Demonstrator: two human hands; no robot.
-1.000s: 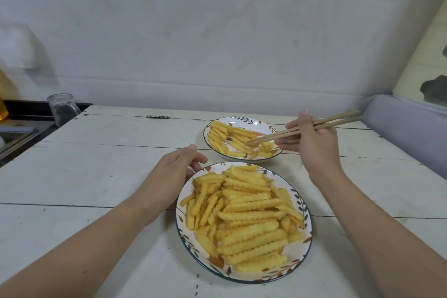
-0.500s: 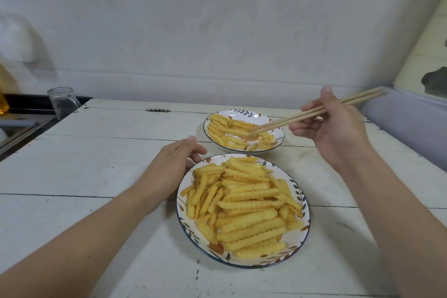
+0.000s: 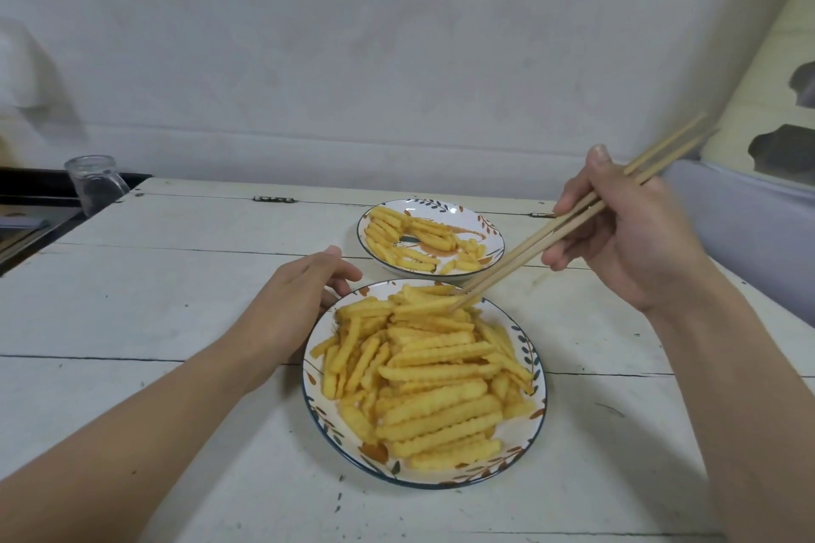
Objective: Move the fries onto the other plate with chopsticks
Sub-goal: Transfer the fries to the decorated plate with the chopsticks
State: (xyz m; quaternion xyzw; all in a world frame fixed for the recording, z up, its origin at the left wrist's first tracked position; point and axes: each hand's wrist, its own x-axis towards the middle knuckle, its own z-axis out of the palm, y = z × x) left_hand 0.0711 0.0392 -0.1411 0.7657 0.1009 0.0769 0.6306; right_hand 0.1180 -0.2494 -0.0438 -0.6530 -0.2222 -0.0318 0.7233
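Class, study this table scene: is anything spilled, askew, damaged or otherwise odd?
Nothing looks spilled: the fries sit within the near plate and the far plate. The only wear shows on the white table, whose paint is scuffed and speckled, with dark cracks between its boards. A faint pale streak lies near the right hand; what it is, I cannot tell.

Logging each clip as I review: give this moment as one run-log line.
phase: reaching for fries | right hand: holds chopsticks, tips at near plate fries | left hand: steadies near plate rim | far plate: partly filled
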